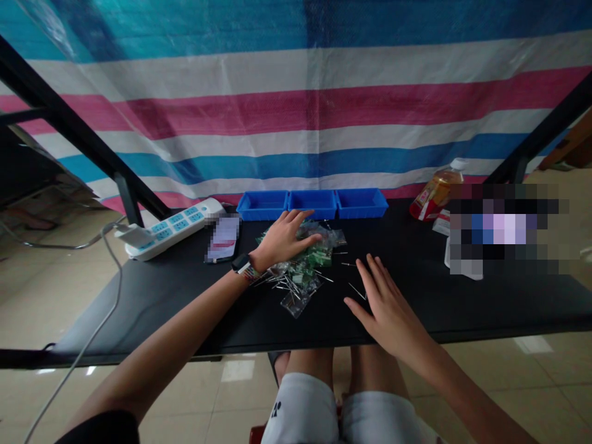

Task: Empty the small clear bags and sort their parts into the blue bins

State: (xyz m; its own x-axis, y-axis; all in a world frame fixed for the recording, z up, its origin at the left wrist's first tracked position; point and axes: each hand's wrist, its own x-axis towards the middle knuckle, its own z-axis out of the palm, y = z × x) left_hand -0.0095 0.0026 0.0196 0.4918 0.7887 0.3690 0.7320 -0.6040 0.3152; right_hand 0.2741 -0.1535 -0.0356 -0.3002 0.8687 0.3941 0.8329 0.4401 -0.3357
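Observation:
A loose pile of small clear plastic bags [296, 303], green pieces [319, 256] and thin metal pins [287, 283] lies on the black table. My left hand [287, 237] rests over the back left of this pile, fingers spread, and covers part of it. To the right of the pile my right hand [382, 299] is held low over the tabletop with its fingers stretched out. Thin metal pins [356, 290] lie by its fingertips and thumb; whether they touch it I cannot tell. Neither hand grips anything.
Three blue trays [312, 205] stand in a row behind the pile. At the left are a white power strip [180, 228] with its cable and a phone [224, 238]. A drink bottle [435, 192] stands at the right, near a blurred patch. The black table [504, 308] ends before my knees.

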